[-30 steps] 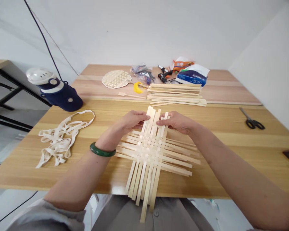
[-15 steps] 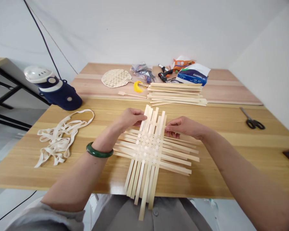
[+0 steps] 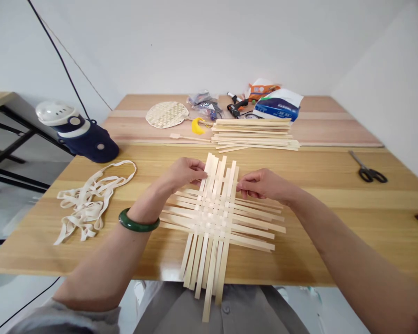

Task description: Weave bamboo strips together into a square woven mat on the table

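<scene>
A cross-shaped weave of pale bamboo strips lies in front of me, tightly interlaced in the middle with long loose ends on all four sides. At its upper left, my left hand is closed, thumb and fingers pinching the edge of the upright strips. On the opposite side my right hand is also closed, its fingertips gripping the weave at the upper right edge. The strip between those fingertips is mostly hidden. A green bangle circles my left wrist.
Behind the weave lies a stack of loose strips. Farther back are a round woven fan, a yellow tassel, a glue gun and a tissue pack. White cloth tape and a blue bottle sit left, scissors right.
Both hands keep their places on the weave, with only slight finger shifts. The camera view has moved a little.
</scene>
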Demonstrator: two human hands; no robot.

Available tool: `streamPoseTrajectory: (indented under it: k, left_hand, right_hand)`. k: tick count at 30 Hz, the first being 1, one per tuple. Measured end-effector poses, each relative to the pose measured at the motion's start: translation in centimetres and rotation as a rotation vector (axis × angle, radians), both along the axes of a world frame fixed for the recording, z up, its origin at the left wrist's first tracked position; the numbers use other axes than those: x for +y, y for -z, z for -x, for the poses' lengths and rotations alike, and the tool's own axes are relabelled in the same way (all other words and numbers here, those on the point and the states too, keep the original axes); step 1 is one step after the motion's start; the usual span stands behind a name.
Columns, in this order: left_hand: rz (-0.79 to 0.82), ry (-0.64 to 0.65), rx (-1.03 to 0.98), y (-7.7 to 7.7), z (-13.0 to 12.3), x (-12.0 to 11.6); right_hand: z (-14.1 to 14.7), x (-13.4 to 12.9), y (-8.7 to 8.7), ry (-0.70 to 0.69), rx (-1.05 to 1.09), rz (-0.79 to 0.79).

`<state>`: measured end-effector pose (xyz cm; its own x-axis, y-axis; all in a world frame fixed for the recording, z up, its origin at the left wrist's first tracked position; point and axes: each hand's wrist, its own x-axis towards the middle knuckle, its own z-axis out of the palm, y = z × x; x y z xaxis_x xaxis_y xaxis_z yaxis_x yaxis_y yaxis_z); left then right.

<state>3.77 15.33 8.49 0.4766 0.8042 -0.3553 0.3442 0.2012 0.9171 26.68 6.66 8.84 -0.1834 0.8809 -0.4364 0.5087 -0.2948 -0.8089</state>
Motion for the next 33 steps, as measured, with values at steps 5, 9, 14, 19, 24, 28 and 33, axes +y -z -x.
streamPoseTrajectory:
  k: [5,9,14,19,24,28,33]
  left_hand:
    - [-0.172,0.041,0.057,0.4,0.1,-0.3]
    - [-0.188,0.078,0.006,0.1,0.1,-0.8]
    - [-0.042,-0.005,-0.076,0.0,0.2,-1.0]
    - [-0.099,-0.074,-0.047,1.0,0.3,-0.6]
    - [-0.234,-0.068,0.081,1.7,0.3,-0.6]
    - [-0.322,-0.068,0.159,2.1,0.4,-0.6]
    - [-0.331,-0.126,0.133,2.6,0.4,-0.6]
  right_hand:
    - [0.3,-0.1,-0.2,0.036,-0.05,-0.005]
    - [0.4,-0.1,-0.3,0.083,-0.073,0.024]
    - [0.6,0.0,-0.4,0.078,-0.055,0.002]
    - [1.0,0.0,-0.4,0.032,-0.082,-0.044]
    - [1.3,0.0,-0.2,0.032,-0.102,-0.023]
    - [1.3,0.1,0.3,0.045,-0.09,-0.015]
    - [1.3,0.2,0.6,0.04,-0.07,-0.021]
